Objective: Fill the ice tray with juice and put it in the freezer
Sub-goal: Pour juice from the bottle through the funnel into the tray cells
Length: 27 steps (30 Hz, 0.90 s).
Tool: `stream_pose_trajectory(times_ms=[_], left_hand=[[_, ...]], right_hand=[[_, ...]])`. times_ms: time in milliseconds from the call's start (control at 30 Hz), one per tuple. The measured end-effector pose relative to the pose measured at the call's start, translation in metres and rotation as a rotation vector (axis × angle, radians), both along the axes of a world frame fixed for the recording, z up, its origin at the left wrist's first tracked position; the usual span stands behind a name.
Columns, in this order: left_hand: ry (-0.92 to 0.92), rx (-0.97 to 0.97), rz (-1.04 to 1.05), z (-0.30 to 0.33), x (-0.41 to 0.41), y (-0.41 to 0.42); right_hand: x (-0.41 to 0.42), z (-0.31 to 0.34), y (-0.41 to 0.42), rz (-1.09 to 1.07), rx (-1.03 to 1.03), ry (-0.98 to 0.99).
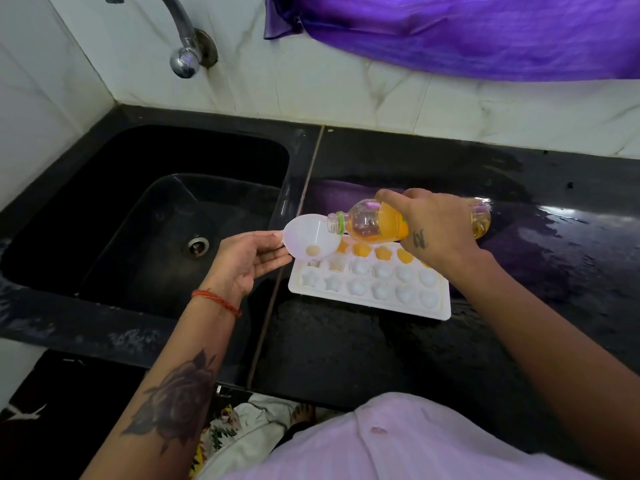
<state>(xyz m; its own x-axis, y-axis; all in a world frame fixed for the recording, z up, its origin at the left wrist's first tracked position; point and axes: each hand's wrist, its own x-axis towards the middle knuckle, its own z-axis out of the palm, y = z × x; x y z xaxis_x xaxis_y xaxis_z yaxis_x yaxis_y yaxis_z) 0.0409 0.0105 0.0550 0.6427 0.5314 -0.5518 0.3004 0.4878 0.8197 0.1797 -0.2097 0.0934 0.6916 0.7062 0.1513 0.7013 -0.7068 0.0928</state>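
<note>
A white ice tray (370,299) with star and heart moulds lies on the black counter. Several cavities in its far row hold orange juice; the nearer rows look white. My left hand (247,259) holds a white funnel (308,237) by its rim over the tray's far left corner, with a little juice at the funnel's hole. My right hand (433,225) grips a clear juice bottle (367,223) lying almost level, uncapped, its mouth at the funnel's edge. The bottle is partly full of orange juice.
A black sink (145,216) with a steel drain lies left of the tray, under a chrome tap (183,57). The black counter (346,348) is wet on the right. A purple cloth (467,32) hangs on the white tiled wall behind.
</note>
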Motion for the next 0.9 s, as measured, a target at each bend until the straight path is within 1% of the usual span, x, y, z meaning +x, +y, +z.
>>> stream_pose_trajectory(times_ms=[333,733,900], left_hand=[[0.014,0.006,0.003,0.0026,0.0022,-0.0038],[0.012,0.009,-0.005,0.0031,0.0006,-0.0022],[-0.026,0.010,-0.009,0.0069,0.0012,-0.0015]], right_hand=[[-0.0001,-0.0003,0.0032,0.015,0.016,-0.022],[-0.0015,0.0008,0.0018,0.007,0.035,0.015],[-0.0022,0.0034,-0.0047,-0.025,0.106,0.057]])
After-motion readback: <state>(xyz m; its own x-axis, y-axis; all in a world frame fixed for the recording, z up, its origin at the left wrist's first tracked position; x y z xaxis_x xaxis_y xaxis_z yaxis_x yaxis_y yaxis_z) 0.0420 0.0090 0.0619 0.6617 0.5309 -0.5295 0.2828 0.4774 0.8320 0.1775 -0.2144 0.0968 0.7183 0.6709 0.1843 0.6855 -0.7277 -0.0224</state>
